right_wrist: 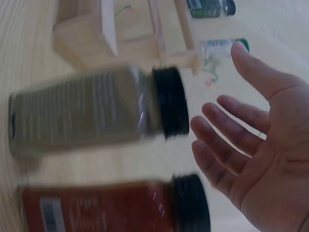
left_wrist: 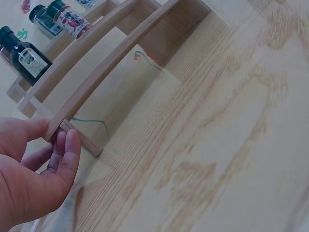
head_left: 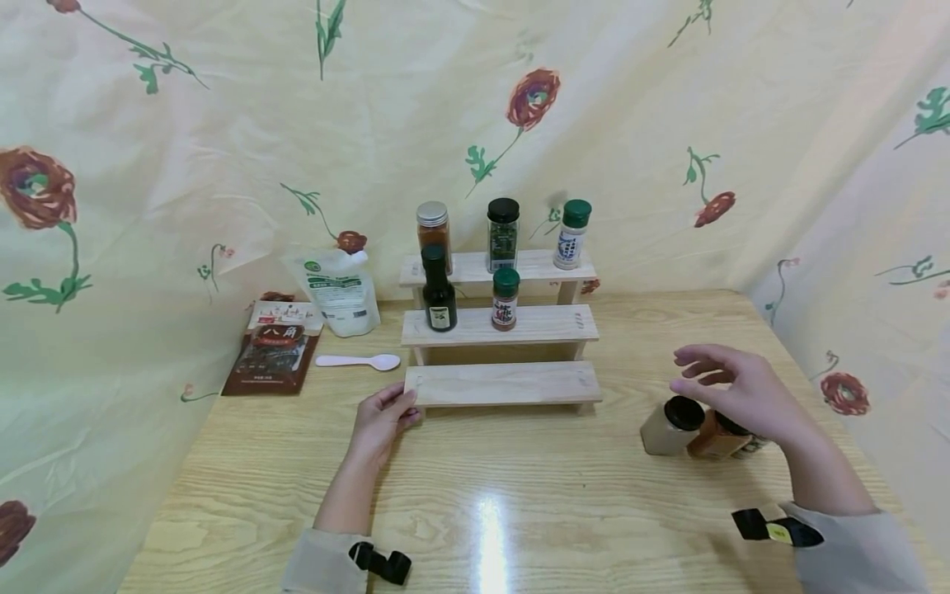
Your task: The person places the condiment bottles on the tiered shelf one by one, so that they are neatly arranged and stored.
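My left hand (head_left: 378, 429) pinches the left end of the lowest step of a wooden three-tier rack (head_left: 505, 384), thumb on top and fingers curled beneath in the left wrist view. Over on the right, my right hand (head_left: 750, 392) hovers above a group of spice jars with its fingers spread and nothing held. Closest to its fingertips is a jar of greyish-beige powder (head_left: 664, 431) with a black lid. Beside that stands a jar of orange-red powder (head_left: 712, 437), also black-lidded. A further jar (head_left: 753, 446) is mostly hidden under the hand.
On the rack's top tier stand a silver-lidded jar (head_left: 433, 227), a black-lidded herb jar (head_left: 503, 235) and a green-capped shaker (head_left: 572, 235). The middle tier holds a dark bottle (head_left: 439, 293) and a small green-capped jar (head_left: 505, 301). Leftward lie a white pouch (head_left: 341, 293), a brown packet (head_left: 273, 351) and a spoon (head_left: 358, 361).
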